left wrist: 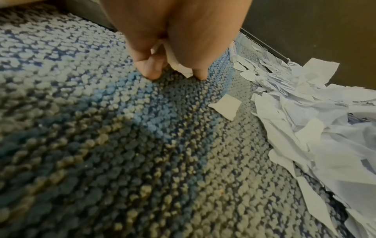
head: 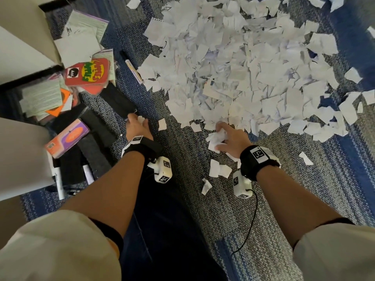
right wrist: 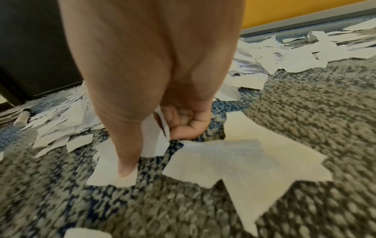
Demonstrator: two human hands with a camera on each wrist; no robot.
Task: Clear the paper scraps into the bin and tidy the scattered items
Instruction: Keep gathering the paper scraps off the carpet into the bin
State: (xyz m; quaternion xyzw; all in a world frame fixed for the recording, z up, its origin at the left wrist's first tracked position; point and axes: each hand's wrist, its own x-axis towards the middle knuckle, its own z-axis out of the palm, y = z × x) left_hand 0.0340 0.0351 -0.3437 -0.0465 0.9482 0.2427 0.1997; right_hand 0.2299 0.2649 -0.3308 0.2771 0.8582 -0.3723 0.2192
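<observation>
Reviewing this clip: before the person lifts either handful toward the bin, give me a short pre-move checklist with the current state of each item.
1. Right hand grips a bunch of scraps: ok, fingers curl round crumpled paper.
2. Left hand holds paper: ok, a small scrap sits between its fingers.
3. Bin located: cannot tell, none shows in any view.
4. Loose scraps near the right hand gathered: not ok, several pieces lie on the carpet.
5. Main pile cleared: not ok, it covers much of the floor.
6. Scattered items tidied: not ok, cards and markers lie about on the left.
</observation>
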